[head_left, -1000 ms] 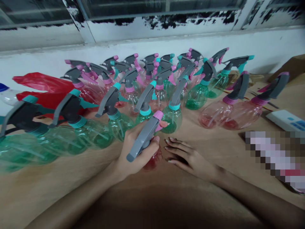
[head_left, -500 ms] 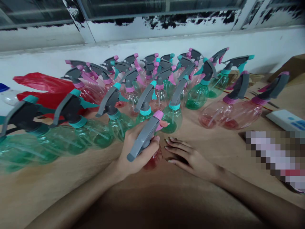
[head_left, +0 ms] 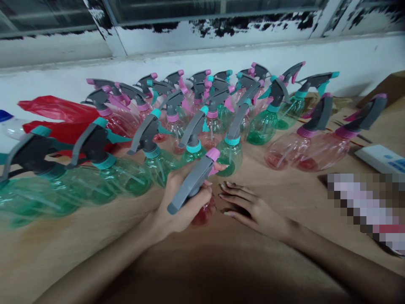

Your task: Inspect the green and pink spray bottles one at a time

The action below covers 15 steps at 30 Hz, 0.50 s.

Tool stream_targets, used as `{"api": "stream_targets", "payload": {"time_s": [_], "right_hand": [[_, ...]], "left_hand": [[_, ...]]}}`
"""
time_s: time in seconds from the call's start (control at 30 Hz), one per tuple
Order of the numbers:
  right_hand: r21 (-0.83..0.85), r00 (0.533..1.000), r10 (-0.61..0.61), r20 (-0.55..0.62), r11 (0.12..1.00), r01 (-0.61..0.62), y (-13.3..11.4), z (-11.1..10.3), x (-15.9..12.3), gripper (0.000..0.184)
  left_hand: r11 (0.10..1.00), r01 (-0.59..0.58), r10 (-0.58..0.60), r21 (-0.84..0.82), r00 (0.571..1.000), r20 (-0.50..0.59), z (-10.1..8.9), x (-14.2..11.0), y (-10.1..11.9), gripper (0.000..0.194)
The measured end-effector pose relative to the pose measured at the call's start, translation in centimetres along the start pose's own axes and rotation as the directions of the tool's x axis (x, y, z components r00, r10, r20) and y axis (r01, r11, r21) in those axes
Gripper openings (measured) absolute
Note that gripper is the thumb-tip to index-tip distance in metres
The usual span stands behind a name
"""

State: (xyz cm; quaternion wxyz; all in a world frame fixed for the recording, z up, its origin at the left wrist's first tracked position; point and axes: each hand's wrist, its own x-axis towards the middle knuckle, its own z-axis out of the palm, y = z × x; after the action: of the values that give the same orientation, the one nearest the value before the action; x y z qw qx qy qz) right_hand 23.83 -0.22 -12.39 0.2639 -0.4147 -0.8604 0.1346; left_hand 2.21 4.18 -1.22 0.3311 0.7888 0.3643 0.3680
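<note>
My left hand (head_left: 180, 202) is wrapped around the neck of a pink spray bottle (head_left: 202, 213) with a grey trigger head (head_left: 193, 179) and pink nozzle, a finger on the trigger. The bottle stands on the tan table (head_left: 284, 185) just in front of me. My right hand (head_left: 249, 207) lies flat on the table right beside the bottle, fingers stretched out, holding nothing.
Several green (head_left: 126, 177) and pink spray bottles (head_left: 294, 150) crowd the table behind my hands, up to the white wall. A red plastic bag (head_left: 53, 109) lies at the left. A white device (head_left: 382, 158) and a blurred item (head_left: 367, 207) sit at the right.
The trigger head has tipped slightly upward in my left hand. My right hand stays flat on the table.
</note>
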Motion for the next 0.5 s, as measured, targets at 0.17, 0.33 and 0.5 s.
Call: {"api": "stream_targets", "payload": {"time_s": [0.17, 0.33, 0.5], "right_hand": [[-0.004, 1.0, -0.007, 0.014, 1.0, 0.007, 0.1, 0.02, -0.03, 0.041], [-0.001, 1.0, -0.006, 0.004, 1.0, 0.006, 0.15, 0.05, -0.04, 0.041], [0.011, 1.0, 0.002, 0.004, 1.0, -0.002, 0.04, -0.03, -0.02, 0.041]], "left_hand": [[1.0, -0.014, 0.014, 0.005, 0.998, 0.067, -0.57, 0.14, 0.56, 0.014], [0.998, -0.033, 0.028, 0.061, 0.996, 0.079, -0.9, 0.27, 0.73, 0.012], [0.998, -0.037, 0.037, 0.059, 0.999, -0.008, -0.27, 0.17, 0.01, 0.01]]}}
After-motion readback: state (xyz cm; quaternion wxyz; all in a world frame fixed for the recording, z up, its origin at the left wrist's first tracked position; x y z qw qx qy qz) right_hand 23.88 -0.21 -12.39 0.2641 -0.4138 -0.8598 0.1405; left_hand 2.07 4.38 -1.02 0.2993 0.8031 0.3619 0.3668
